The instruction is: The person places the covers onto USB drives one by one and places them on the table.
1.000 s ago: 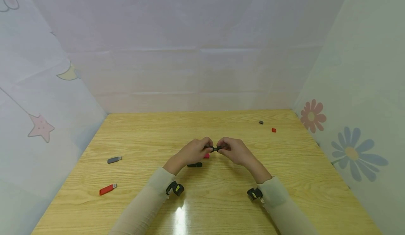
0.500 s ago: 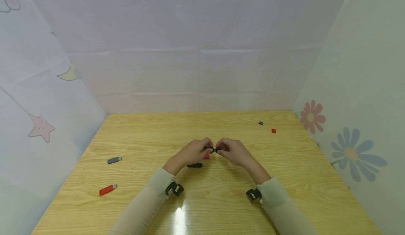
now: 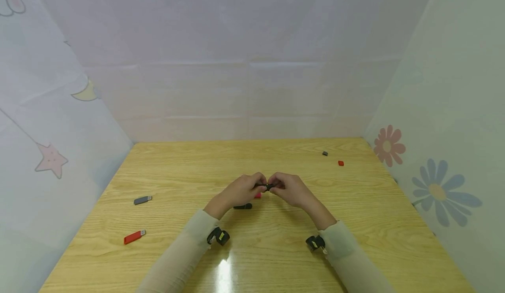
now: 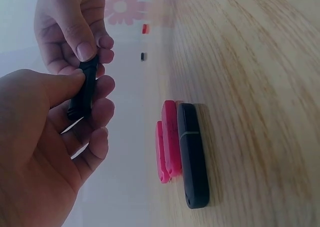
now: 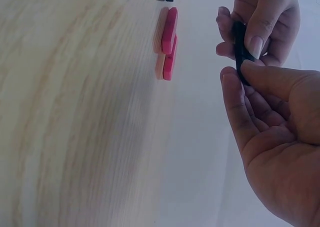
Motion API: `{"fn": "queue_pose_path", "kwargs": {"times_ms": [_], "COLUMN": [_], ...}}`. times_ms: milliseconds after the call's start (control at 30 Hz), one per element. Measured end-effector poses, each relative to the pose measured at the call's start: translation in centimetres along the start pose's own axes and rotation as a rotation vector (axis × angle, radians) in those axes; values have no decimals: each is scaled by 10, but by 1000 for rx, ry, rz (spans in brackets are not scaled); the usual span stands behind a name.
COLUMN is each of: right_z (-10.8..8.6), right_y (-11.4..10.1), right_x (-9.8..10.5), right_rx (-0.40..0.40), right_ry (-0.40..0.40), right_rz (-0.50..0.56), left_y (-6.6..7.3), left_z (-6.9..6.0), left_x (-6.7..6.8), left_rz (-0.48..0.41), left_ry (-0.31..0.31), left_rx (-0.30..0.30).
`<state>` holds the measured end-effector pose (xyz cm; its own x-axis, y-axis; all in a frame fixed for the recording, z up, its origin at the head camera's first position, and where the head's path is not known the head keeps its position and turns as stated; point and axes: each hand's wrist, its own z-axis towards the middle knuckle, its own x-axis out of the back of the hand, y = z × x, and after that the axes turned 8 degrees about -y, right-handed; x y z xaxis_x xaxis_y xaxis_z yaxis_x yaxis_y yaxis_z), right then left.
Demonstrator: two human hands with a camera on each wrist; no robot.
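Above the middle of the table, my left hand [image 3: 241, 189] grips the body of a black USB stick [image 4: 84, 94] between thumb and fingers. My right hand [image 3: 291, 189] pinches the cap at its other end. Cap and body now meet, with no metal plug showing between them; the fingers hide part of the joint. Below the hands, a black capped USB stick [image 4: 194, 159] lies on the table. Beside it are two pink-red USB sticks [image 4: 171, 137], close together and partly covered by my left hand in the head view.
On the left of the wooden table [image 3: 189, 161] lie a grey USB stick [image 3: 142, 200] and a red USB stick [image 3: 134, 237], both with bare plugs. A small grey cap [image 3: 325, 153] and a red cap [image 3: 341, 163] lie at the back right.
My right hand has moved slightly left, toward the left hand. The metal plug seen between cap and body a second ago has gone into the cap.
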<state>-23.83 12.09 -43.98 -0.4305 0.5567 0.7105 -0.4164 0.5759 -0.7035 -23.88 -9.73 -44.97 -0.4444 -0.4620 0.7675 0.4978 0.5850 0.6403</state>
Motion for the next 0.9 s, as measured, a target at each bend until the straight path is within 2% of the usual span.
{"fn": "queue_pose_path", "kwargs": {"times_ms": [333,733,900], "right_z": [-1,-3,-1], "right_y": [2,2,5], "right_x": [-1,-1,-6], "right_rx": [-1,-5,-16], "right_ry": [8,61,88], "right_rz": [9,77,60], "left_y": [2,2,2], "left_z": [0,4,5], "left_x": [-1,-3,-5], "left_rz": [-17,-64,-92], "left_ry": [-12,-10,-4], "left_rx": [18,78,82]}}
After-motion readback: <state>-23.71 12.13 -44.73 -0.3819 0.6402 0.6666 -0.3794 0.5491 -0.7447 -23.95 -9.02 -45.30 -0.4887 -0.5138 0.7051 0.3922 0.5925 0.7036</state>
